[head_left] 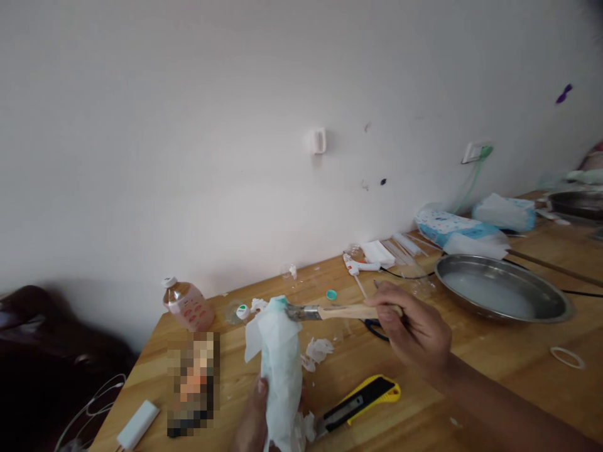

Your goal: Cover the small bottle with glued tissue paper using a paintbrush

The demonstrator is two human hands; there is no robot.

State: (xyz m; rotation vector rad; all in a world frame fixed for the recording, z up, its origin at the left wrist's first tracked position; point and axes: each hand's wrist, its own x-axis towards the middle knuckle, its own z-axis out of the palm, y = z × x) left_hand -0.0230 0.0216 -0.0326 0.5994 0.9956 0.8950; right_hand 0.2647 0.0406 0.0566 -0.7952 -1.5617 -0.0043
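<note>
A tall object wrapped in white paper (281,376) stands upright at the lower middle, with a green patch near its top. My left hand (257,411) is closed around its lower part, and the object hides some of the fingers. In my right hand (412,329) is a wooden-handled brush (351,312), gripped by the handle. Its bristles touch the paper near the top of the wrapped object. Just right of the object, a yellow and black utility knife (360,402) lies on the table beside crumpled bits of white paper (319,350).
On the wooden table (490,389) are a metal basin (506,289) of cloudy liquid, a glue gun (360,266), tissue packs (447,227), a pink-labelled bottle (188,306), a green cap (331,294), a white ring (568,358) and a white power block (138,424). A wall stands behind.
</note>
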